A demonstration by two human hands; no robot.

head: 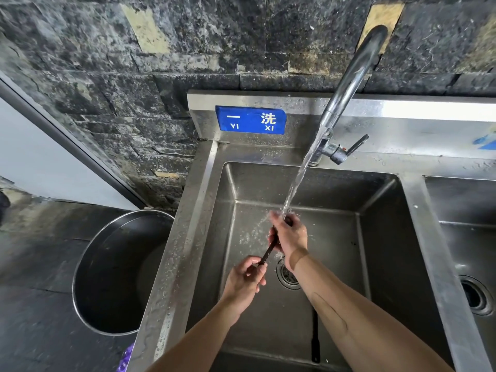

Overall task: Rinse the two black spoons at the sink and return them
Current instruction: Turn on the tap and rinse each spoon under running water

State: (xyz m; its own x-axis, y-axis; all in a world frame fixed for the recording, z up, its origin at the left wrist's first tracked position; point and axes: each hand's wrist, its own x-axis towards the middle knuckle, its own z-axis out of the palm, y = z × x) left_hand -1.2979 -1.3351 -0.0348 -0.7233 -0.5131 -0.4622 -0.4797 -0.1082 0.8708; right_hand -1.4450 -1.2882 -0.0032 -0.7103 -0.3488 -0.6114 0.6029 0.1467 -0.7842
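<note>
Mid-frame, the left hand (pixel 245 275) pinches a black spoon's (pixel 268 251) handle while the right hand (pixel 290 236) wraps its bowl under the running water (pixel 298 181). The second spoon (pixel 315 342) lies low in the sink (pixel 204 183), probably awaiting its rinse next.

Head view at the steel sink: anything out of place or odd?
One thing: a second black spoon lies loose on the basin floor near the front wall of the stainless steel sink, between the forearms, while both hands work the other spoon under running water.

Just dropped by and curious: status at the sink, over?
Left hand pinches spoon handle; right hand rubs its bowl end under running water. Second spoon lies in the basin. Nothing blocking.
</note>
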